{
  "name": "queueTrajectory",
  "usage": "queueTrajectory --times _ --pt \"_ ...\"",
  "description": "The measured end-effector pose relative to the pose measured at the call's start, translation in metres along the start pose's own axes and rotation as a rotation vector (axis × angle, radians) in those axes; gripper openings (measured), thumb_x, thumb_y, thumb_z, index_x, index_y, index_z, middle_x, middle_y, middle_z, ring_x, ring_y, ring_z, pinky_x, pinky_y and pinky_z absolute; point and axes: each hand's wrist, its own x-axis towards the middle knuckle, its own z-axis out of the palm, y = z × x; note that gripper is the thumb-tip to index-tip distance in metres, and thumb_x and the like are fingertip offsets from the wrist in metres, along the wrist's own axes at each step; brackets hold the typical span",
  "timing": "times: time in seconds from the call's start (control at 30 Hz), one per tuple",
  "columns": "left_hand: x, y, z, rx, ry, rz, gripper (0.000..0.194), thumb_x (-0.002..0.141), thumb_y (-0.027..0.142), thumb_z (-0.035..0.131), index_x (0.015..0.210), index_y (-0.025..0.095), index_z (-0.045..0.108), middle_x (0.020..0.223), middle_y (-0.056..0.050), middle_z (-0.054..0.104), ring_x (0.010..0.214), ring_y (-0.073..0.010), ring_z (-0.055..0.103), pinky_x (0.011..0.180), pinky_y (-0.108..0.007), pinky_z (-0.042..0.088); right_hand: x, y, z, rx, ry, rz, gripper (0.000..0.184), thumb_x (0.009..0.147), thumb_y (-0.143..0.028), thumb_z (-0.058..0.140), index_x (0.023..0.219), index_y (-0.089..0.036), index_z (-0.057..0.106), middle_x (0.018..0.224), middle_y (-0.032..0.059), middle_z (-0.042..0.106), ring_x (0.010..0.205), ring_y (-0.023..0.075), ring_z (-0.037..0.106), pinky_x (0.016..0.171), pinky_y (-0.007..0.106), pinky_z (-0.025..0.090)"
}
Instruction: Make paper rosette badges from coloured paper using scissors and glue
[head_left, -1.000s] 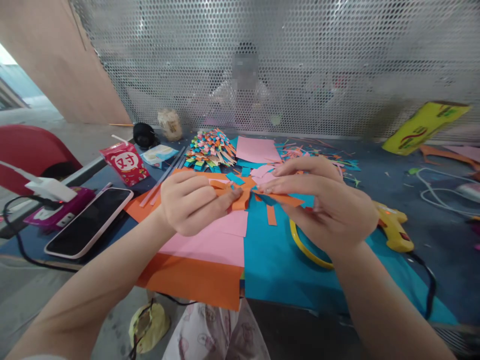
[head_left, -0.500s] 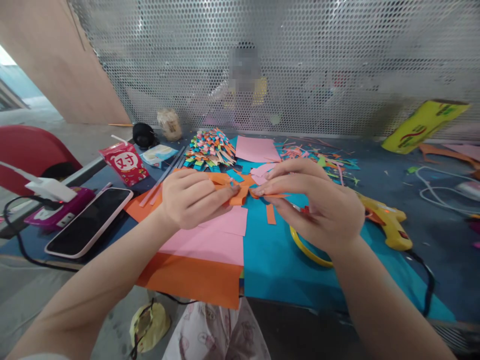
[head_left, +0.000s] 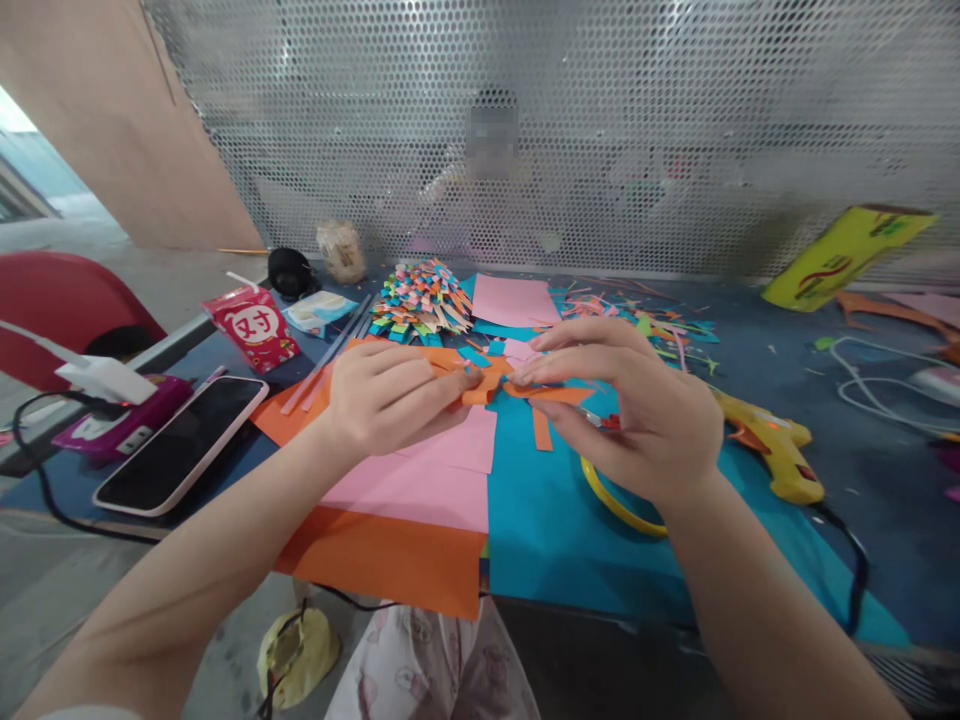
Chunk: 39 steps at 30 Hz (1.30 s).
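Note:
Over the middle of the table, my left hand (head_left: pixel 394 395) pinches a folded orange paper strip (head_left: pixel 480 394) between thumb and finger. Just to the right, my right hand (head_left: pixel 634 405) holds another orange paper strip (head_left: pixel 562 395) by its fingertips, its end pointing right. The two hands are close but apart. Beneath them lie pink paper sheets (head_left: pixel 420 490), an orange sheet (head_left: pixel 397 560) and a blue sheet (head_left: pixel 570 550). A short orange strip (head_left: pixel 541 430) rests on the blue sheet. Part of a yellow curved band (head_left: pixel 611 505) shows below my right hand.
Behind the hands sit a pile of colourful folded paper pieces (head_left: pixel 424 300), a pink sheet (head_left: pixel 514 298) and paper scraps (head_left: pixel 652 325). A yellow glue gun (head_left: pixel 780 450) lies right. Left are a phone (head_left: pixel 180 445), power strip (head_left: pixel 127 415) and red drink carton (head_left: pixel 251 328). A perforated panel (head_left: pixel 600 120) stands behind.
The orange strip in my right hand has turned, so more of its flat side shows below the fingers. My left hand stays nearly in place, still pinching its strip.

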Motion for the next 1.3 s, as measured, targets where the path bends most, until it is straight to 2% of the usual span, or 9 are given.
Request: queueTrajectory --times 0.13,0.37,0.53,0.67,0.87,0.97,1.13,1.2,1.3 --pt "0.001 0.001 0.001 0.052 0.018 0.016 0.008 0.082 0.028 0.063 0.084 0.022 0.067 0.054 0.003 0.054 0.049 -0.0086 0.054 0.050 -0.021 0.044 0.000 0.000 0.000 -0.016 0.002 0.021 0.013 0.083 -0.018 0.061 0.087 -0.029 0.066 0.085 0.0001 0.070 0.092 0.0190 0.066 0.081 0.036 0.056" --pt "0.003 0.001 0.002 0.152 0.101 0.146 0.004 0.082 0.025 0.065 0.081 0.021 0.067 0.051 0.005 0.048 0.048 -0.0084 0.050 0.048 -0.022 0.040 -0.003 -0.002 0.002 -0.089 0.081 0.056 0.012 0.083 -0.017 0.063 0.083 -0.028 0.067 0.086 0.0006 0.071 0.087 0.0185 0.068 0.077 0.034 0.056" --pt "-0.001 0.002 0.005 0.199 0.049 0.093 0.011 0.083 0.031 0.063 0.080 0.022 0.068 0.050 0.004 0.048 0.047 -0.0090 0.049 0.047 -0.023 0.039 -0.006 -0.006 0.009 -0.125 0.149 0.092 0.015 0.084 -0.016 0.063 0.085 -0.031 0.065 0.089 -0.0004 0.072 0.083 0.0186 0.068 0.076 0.035 0.056" --pt "0.000 0.004 0.006 0.143 0.034 0.037 0.009 0.082 0.030 0.064 0.079 0.022 0.068 0.049 0.005 0.048 0.046 -0.0089 0.049 0.046 -0.022 0.039 -0.007 -0.008 0.013 -0.127 0.164 0.097 0.015 0.084 -0.015 0.062 0.083 -0.030 0.065 0.087 -0.0001 0.072 0.082 0.0184 0.068 0.075 0.035 0.055" --pt "0.006 0.005 0.008 0.081 0.089 -0.003 0.006 0.080 0.022 0.064 0.075 0.020 0.065 0.051 0.005 0.054 0.044 -0.0062 0.050 0.046 -0.019 0.038 -0.005 -0.003 0.008 -0.126 0.078 0.047 0.012 0.086 -0.016 0.060 0.085 -0.027 0.065 0.083 0.0009 0.071 0.082 0.0172 0.067 0.076 0.033 0.054" --pt "0.007 0.005 0.011 0.073 0.128 -0.046 0.007 0.079 0.021 0.064 0.073 0.019 0.063 0.050 0.005 0.055 0.043 -0.0056 0.049 0.045 -0.018 0.037 -0.003 0.000 0.005 -0.095 0.025 0.051 0.010 0.087 -0.017 0.059 0.086 -0.026 0.065 0.083 0.0015 0.070 0.086 0.0177 0.066 0.079 0.034 0.054" --pt "0.008 0.008 0.015 -0.093 0.126 -0.157 0.012 0.077 0.017 0.066 0.067 0.016 0.058 0.054 0.004 0.059 0.046 -0.0046 0.049 0.045 -0.016 0.035 -0.001 0.000 0.004 0.010 -0.018 0.122 0.007 0.087 -0.020 0.058 0.086 -0.025 0.062 0.085 0.0014 0.071 0.086 0.0176 0.066 0.081 0.035 0.053" --pt "0.007 0.010 0.015 -0.188 0.106 -0.256 0.013 0.077 0.018 0.066 0.067 0.016 0.058 0.052 0.005 0.056 0.045 -0.0041 0.045 0.045 -0.016 0.034 -0.001 0.002 0.005 0.091 -0.021 0.210 0.006 0.087 -0.021 0.056 0.089 -0.025 0.061 0.089 0.0019 0.071 0.087 0.0172 0.066 0.081 0.035 0.053" --pt "0.008 0.013 0.015 -0.369 0.000 -0.509 0.014 0.076 0.021 0.067 0.065 0.016 0.060 0.045 0.008 0.042 0.041 -0.0032 0.034 0.040 -0.017 0.026 -0.003 0.009 0.009 0.222 -0.028 0.369 0.012 0.084 -0.024 0.060 0.095 -0.023 0.059 0.095 0.0027 0.071 0.090 0.0175 0.067 0.078 0.033 0.054"
